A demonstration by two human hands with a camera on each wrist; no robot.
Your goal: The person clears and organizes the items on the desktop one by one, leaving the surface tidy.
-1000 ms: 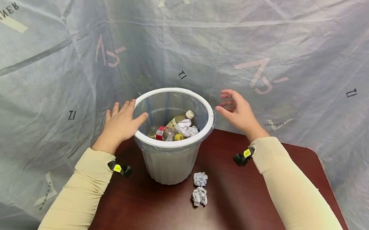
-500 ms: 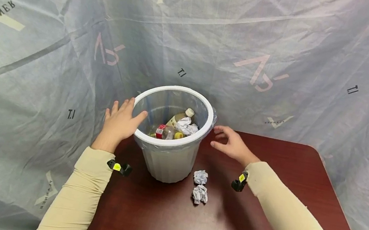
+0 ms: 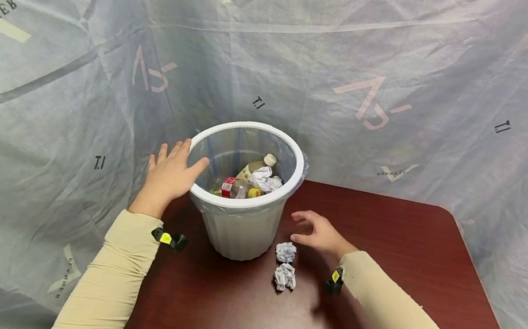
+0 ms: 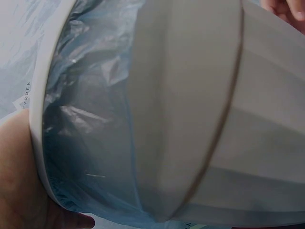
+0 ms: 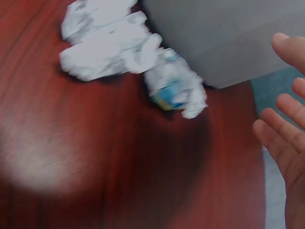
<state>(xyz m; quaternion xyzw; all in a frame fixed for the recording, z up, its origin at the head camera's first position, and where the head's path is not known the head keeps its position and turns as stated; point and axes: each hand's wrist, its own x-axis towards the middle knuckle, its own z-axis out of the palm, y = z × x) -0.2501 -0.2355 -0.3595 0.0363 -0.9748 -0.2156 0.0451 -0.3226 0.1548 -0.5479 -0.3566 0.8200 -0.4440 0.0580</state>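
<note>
Left hand [image 3: 169,175] flat against the outer left side of a white bin [image 3: 242,231], fingers straight, thumb hooked over the rim. Bin upright at the far left corner of a dark red table [image 3: 377,300], lined with a bluish plastic bag [image 4: 90,143]; inside, a bottle [image 3: 254,168], crumpled paper and a red-labelled container. Just right of the bin's foot, two crumpled paper balls on the table: far ball [image 3: 285,252], near ball [image 3: 285,277], close together. Right hand [image 3: 316,233] low over the table just right of the far ball, fingers spread and relaxed, holding nothing, not touching the paper. Grey printed sheeting [image 3: 416,68] behind.
</note>
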